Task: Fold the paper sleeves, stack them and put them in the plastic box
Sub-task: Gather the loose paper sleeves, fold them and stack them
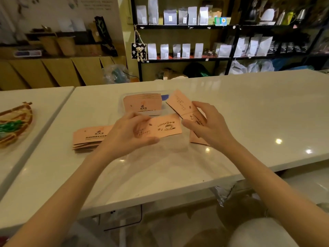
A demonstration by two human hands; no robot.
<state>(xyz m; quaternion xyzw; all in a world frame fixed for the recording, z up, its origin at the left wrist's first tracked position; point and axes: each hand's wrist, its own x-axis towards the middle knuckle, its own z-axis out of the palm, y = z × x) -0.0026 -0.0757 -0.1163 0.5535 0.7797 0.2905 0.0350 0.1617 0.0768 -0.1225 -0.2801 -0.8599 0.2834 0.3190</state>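
While gripped at its left end between thumb and fingers of the left hand [131, 129], lies a flat pink paper sleeve [165, 128] just above the white counter [231, 113], coffee-cup print facing up. Beside it, clamped in the right hand [206, 122], tilts a second sleeve [179, 102], creased partway, its upper half angled toward the plastic box [121, 106]. Behind both hands sits that box, already holding an upright stack of sleeves [142, 103]. Left of the left wrist rests a loose pile of sleeves [89, 138] on the counter. Under the right palm shows more pink paper, mostly hidden, count unclear. Box walls hard to make out, being clear.
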